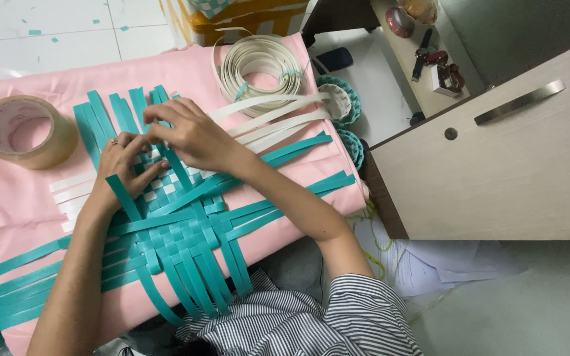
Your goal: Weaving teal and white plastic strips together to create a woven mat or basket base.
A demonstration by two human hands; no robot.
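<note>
Head view: my left hand (121, 165) and right hand (189, 135), fingers pinching flat teal plastic weaving strips (186, 231) (white strips (74, 191) interlaced) on pink cloth (8, 198); brown tape roll (24, 132) at nine o'clock.

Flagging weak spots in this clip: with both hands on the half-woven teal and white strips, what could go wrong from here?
1. The left hand and right hand work the upper edge of the woven mat; the loose teal strips at the lower left are unpinned and may slide apart.
2. The white strips lie barely tucked in and could slip out.
3. The pink cloth beneath might shift, skewing the weave.
</note>
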